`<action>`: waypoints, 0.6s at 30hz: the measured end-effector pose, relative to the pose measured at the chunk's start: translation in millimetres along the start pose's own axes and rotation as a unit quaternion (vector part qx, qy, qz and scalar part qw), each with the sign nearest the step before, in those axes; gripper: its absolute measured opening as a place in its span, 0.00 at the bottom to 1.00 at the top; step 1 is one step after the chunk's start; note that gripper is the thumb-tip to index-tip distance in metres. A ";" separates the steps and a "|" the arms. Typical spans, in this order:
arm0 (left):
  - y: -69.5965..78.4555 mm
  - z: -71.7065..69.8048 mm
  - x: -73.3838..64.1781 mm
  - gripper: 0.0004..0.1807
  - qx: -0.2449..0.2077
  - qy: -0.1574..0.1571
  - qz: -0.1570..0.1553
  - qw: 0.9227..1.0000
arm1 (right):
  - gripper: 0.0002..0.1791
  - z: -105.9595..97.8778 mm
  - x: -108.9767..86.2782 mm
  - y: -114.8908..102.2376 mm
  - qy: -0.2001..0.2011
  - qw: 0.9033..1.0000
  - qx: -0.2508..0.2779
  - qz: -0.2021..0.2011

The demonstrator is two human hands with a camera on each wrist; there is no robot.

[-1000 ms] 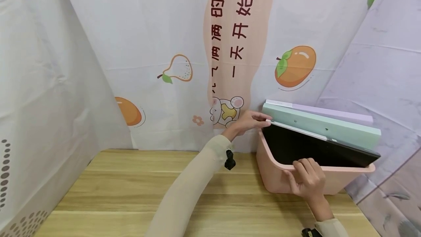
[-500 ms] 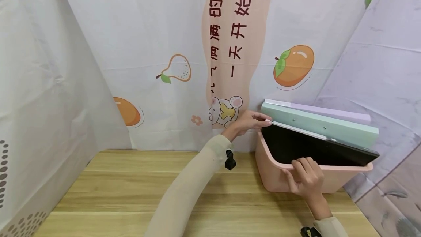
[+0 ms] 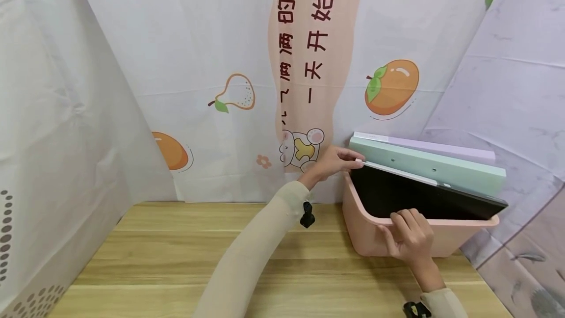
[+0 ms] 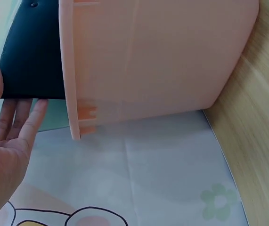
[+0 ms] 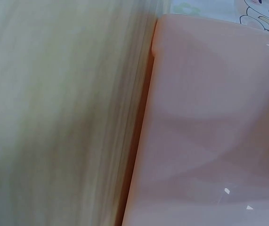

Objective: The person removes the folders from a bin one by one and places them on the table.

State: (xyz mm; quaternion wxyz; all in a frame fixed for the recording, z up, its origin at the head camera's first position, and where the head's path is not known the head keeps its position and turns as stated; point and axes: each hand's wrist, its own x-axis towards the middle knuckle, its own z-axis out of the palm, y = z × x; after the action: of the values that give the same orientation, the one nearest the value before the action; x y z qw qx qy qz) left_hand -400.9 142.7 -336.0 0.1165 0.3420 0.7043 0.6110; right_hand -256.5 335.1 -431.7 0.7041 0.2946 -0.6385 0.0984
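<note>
At the right of the head view, the left hand (image 3: 333,162) pinches the upper left corner of a flat black folder with a white-edged spine (image 3: 410,195) between thumb and fingers, and the folder leans inside a pink plastic bin with a rounded rim (image 3: 454,238). The right hand (image 3: 412,237), lower right, grips the bin's front rim, fingers close together over the edge and thumb against the outer wall. Behind the folder stand a mint-green binder (image 3: 463,171) and a pale purple binder (image 3: 446,149), the bin resting on a wood-grain table (image 3: 176,259)
</note>
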 end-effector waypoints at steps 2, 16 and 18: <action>-0.2 -0.4 -1.0 0.15 0.015 0.003 0.014 1.000 | 0.33 0.1 0.5 -0.4 -0.001 1.000 -0.001 0.000; 4.2 7.6 3.1 0.13 0.122 0.008 0.086 0.989 | 0.33 -0.6 1.7 1.1 -0.001 1.000 -0.003 -0.005; 3.3 9.7 3.2 0.13 0.125 0.012 0.088 0.988 | 0.33 -0.7 1.8 0.8 -0.001 1.000 -0.001 -0.005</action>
State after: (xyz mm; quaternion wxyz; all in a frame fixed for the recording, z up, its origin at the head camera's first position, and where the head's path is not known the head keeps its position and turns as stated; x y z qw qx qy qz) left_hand -396.5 152.3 -334.3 0.0104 0.4071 0.7441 0.5296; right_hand -256.0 335.7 -429.8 0.7044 0.2969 -0.6379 0.0937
